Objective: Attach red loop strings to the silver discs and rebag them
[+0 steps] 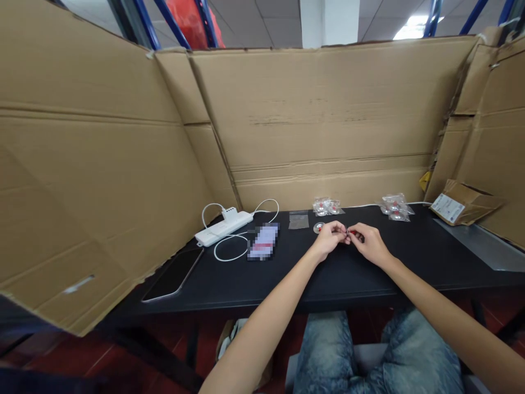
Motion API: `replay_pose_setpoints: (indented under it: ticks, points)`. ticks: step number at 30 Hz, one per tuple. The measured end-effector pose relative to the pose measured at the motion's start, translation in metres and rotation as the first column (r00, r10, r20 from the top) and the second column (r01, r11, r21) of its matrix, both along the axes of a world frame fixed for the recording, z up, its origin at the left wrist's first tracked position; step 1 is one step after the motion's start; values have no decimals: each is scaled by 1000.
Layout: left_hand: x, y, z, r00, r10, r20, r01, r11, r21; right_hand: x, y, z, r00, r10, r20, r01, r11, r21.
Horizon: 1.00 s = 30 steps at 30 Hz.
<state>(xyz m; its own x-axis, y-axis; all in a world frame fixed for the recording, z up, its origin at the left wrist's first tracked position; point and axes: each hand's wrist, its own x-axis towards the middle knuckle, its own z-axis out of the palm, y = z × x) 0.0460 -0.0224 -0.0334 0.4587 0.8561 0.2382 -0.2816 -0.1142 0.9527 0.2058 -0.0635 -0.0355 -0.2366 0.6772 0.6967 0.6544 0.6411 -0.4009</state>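
My left hand (329, 238) and my right hand (369, 244) meet above the black table, fingertips pinched close together. Between them is a small dark piece with a bit of red (348, 232), too small to name and partly covered by the fingers. Both hands are closed on it. Just behind my left hand lies a round, clear disc with a red centre (318, 227). A flat clear plastic bag (298, 219) rests further left.
Clear bags with red-centred pieces form a left pile (327, 206) and a right pile (396, 207) at the back. A power strip (225, 229), a lit phone (263, 242), a dark tablet (174, 273) and a brown paper package (463, 202) lie around. Cardboard walls (320, 109) enclose the table.
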Motion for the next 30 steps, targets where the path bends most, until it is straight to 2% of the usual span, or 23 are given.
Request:
replay_pose_setpoints:
  ticks: [14, 18, 22, 26, 30]
  points:
    - [-4, -2, 4, 1000, -12, 4, 12, 1000, -16, -4, -3, 8, 992, -2, -129, -11, 995, -101]
    - [-9, 6, 14, 998, -55, -24, 55, 999, -4, -5, 5, 11, 991, 28, -133, -46, 990, -132]
    - [-22, 25, 29, 995, -79, -65, 81, 996, 41, -12, 28, 23, 987, 66, -146, -88, 984, -154]
    - [-39, 34, 35, 999, 6, -48, -2, 997, 75, -29, 53, 30, 969, 131, -211, -176, 962, -207]
    - [-48, 28, 32, 990, 130, -52, -130, 991, 12, -42, 61, 23, 924, 172, -342, -276, 918, -284]
